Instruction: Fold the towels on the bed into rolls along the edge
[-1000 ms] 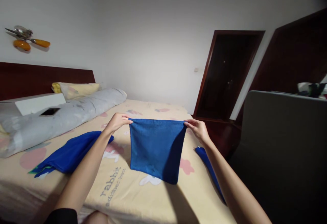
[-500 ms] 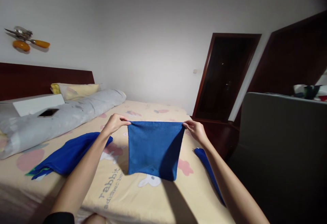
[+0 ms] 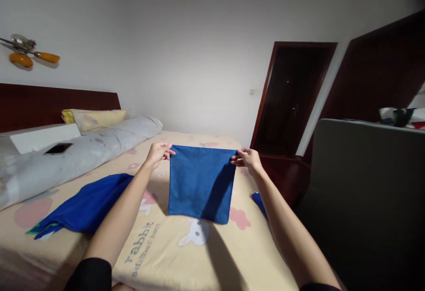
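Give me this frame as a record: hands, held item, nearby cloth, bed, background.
left hand: pinching the blue cloth near its upper left corner
right hand: pinching near the upper right corner
held item: hangs spread between both hands, over the bed
cloth left: blue heap, partly behind the left forearm
cloth right: blue piece, mostly hidden
bed cover: pale yellow, rabbit print
background: dark door

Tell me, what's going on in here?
Someone is holding up a blue cloth by its top corners, one in the left hand, one in the right hand. It hangs spread above a bed. Crumpled blue fabric lies on the bed to the left.
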### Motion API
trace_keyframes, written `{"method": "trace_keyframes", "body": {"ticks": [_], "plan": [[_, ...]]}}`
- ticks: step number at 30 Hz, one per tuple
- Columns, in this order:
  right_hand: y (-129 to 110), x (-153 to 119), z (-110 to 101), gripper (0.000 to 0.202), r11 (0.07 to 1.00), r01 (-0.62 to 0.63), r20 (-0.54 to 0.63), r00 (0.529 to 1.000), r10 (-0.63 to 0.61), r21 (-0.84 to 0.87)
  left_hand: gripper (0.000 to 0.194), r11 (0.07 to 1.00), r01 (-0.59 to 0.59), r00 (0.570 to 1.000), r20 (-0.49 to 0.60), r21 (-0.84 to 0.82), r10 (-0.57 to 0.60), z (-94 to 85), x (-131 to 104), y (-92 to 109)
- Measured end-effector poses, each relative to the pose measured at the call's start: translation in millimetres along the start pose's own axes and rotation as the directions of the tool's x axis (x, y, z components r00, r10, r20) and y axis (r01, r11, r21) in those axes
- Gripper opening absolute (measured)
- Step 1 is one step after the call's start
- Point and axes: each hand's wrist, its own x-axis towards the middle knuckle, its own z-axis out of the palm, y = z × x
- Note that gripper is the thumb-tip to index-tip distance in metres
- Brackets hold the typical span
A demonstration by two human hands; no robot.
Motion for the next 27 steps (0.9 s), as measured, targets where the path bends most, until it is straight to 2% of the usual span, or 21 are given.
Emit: {"method": "trace_keyframes", "body": {"ticks": [5,10,13,15,17,19,23,27], "plan": [[10.6,30.9,12.7,0.028,0.997,0.032,-0.104,0.994,-0.024,0.066,0.038,0.996,-0.025,0.999,-0.037,-0.091,0.022,14.4,31.6,-16.0],[20.8,57.7,23.8,0.039,0.977,0.192,-0.198,0.965,-0.170,0.094,0.044,0.986,-0.118,0.989,-0.104,-0.116,0.106,25.4,62.3,-26.6],[30.7,59.8,23.1,0.047,0.953,0.287,-0.204,0.943,-0.263,0.094,0.048,0.975,-0.195,0.972,-0.155,-0.102,0.178,26.2,70.4,-32.9],[42.9,51.1,19.5,0.052,0.944,0.320,-0.183,0.936,-0.301,0.082,0.050,0.972,-0.225,0.962,-0.177,-0.075,0.209,24.1,65.1,-43.2],[59.7,32.4,14.2,0.054,0.942,0.331,-0.135,0.938,-0.320,0.062,0.051,0.974,-0.225,0.959,-0.184,-0.034,0.215,19.7,47.5,-60.9],[79.7,3.8,8.0,0.052,0.947,0.319,-0.050,0.947,-0.317,0.034,0.050,0.980,-0.198,0.964,-0.179,0.013,0.197,12.8,17.4,-84.9],[125.0,-69.6,-5.3,0.043,0.965,0.259,0.171,0.953,-0.250,-0.029,0.043,0.990,-0.107,0.987,-0.108,0.094,0.117,-5.3,-66.9,-136.6],[177.5,-132.5,-18.2,0.042,0.988,0.120,0.363,0.929,-0.076,-0.101,0.037,0.982,0.017,0.998,0.063,0.191,-0.030,-21.1,-147.7,-176.0]]}}
